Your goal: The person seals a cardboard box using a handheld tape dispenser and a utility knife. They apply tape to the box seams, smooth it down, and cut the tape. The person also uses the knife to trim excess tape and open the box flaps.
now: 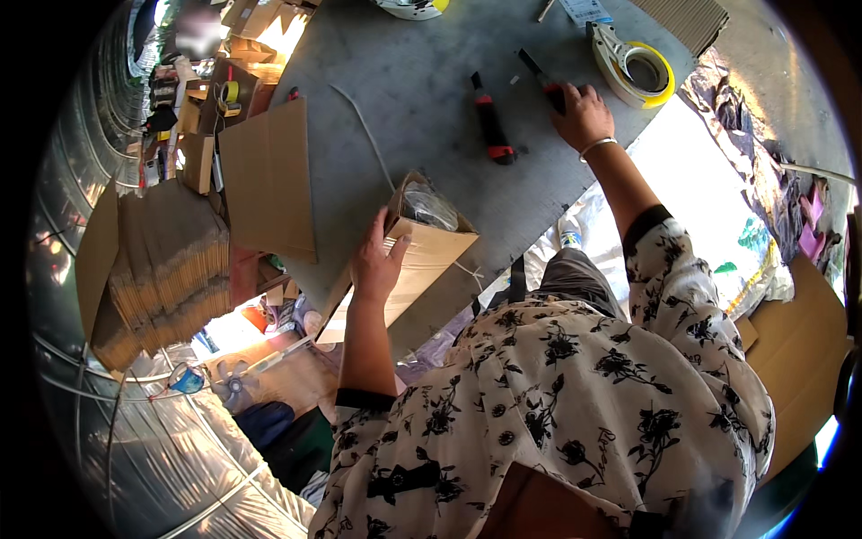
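Observation:
My left hand (378, 259) grips the upper edge of a long, narrow cardboard box (427, 252), its thumb across the near face. The box lies at a slant over the grey table's edge. Its open end shows something wrapped in clear plastic (429, 205). At the far right of the table, my right hand (586, 118) has its fingers around the handle of a red-and-black utility knife (553, 91), whose dark blade points away from me. A second red-and-black utility knife (493, 121) lies between my hands. Just beyond my right hand rests a tape dispenser (633, 67) with a yellow-rimmed roll.
On the grey table (417, 87) lie a cardboard sheet (269, 182), a thin white strip (363, 124) and a printed label (584, 10). Another tape dispenser (411, 7) sits at the far edge. Stacked flat cardboard (168, 263) stands on the left, near a small fan (234, 384).

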A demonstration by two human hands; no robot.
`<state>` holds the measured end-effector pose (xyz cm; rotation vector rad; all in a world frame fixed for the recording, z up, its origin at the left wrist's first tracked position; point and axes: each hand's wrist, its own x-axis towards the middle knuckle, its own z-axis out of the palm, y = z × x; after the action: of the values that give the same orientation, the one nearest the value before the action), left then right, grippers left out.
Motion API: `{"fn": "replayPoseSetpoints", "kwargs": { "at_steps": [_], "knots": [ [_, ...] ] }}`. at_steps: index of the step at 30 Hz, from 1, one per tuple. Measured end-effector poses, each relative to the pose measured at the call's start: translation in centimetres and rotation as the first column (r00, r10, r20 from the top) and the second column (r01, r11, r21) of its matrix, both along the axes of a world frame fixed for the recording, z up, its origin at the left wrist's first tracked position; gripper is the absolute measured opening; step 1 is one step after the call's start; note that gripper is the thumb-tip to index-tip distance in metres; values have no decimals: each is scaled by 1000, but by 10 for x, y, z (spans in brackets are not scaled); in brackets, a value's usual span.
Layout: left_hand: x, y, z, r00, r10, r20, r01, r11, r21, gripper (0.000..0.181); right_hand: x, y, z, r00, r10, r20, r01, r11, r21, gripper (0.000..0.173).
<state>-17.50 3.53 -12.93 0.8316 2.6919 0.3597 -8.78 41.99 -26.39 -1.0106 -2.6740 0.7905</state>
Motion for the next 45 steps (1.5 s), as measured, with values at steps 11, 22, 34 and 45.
{"fn": "replayPoseSetpoints", "kwargs": {
  "at_steps": [11,22,34,45],
  "knots": [
    [-7,-35,0,996,53,66,-48,996,-72,60,70,-51,-10,978,65,-197,-151,875,-460,49],
    [-5,-30,-2,999,20,46,-18,999,-50,59,5,-22,5,995,-23,-97,33,994,103,43],
    [14,-48,0,999,-6,51,1,995,103,51,1,69,13,958,-239,-159,287,833,473,61],
    [1,-25,20,820,215,530,-433,838,331,36,40,77,83,941,78,-330,-198,916,-350,49]
  ]
}}
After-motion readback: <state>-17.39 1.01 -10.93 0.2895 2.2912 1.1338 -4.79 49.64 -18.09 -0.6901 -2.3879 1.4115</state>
